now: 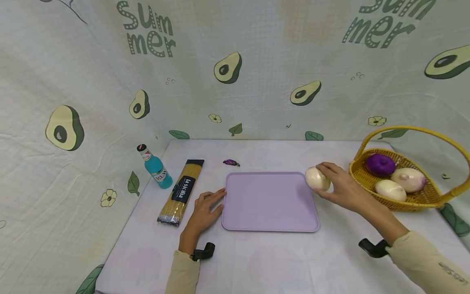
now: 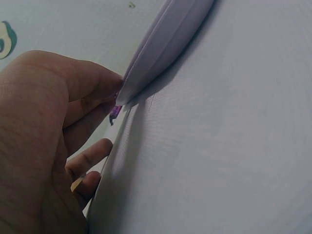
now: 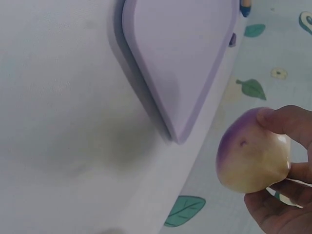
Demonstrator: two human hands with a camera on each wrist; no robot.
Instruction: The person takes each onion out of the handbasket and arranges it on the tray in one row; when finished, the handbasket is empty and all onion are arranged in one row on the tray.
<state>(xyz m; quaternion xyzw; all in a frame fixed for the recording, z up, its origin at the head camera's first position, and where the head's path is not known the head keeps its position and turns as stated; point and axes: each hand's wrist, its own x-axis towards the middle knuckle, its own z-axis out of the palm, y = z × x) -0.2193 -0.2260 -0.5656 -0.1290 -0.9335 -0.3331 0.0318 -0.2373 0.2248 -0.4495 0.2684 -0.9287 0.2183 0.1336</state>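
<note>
A white turnip with a purple patch (image 3: pixel 251 153) is in my right hand (image 1: pixel 339 185), gripped between thumb and fingers. In the head view the turnip (image 1: pixel 316 179) is held over the right edge of a flat lilac tray (image 1: pixel 269 202). The purple patch shows only in the right wrist view. At the tray's left edge my left hand (image 1: pixel 205 210) touches the rim with its fingertips, holding nothing. The left wrist view shows the left hand (image 2: pixel 53 107) against the rim of the tray (image 2: pixel 161 48), its lower fingers loosely bent.
Right of the tray stands a yellow wicker basket (image 1: pixel 422 206) with a tall handle, containing a purple onion (image 1: pixel 380 165) and two pale turnips (image 1: pixel 408 179). To the left lie a spaghetti pack (image 1: pixel 181 192) and a blue bottle (image 1: pixel 158 169). A purple wrapped candy (image 1: pixel 231 162) lies behind the tray.
</note>
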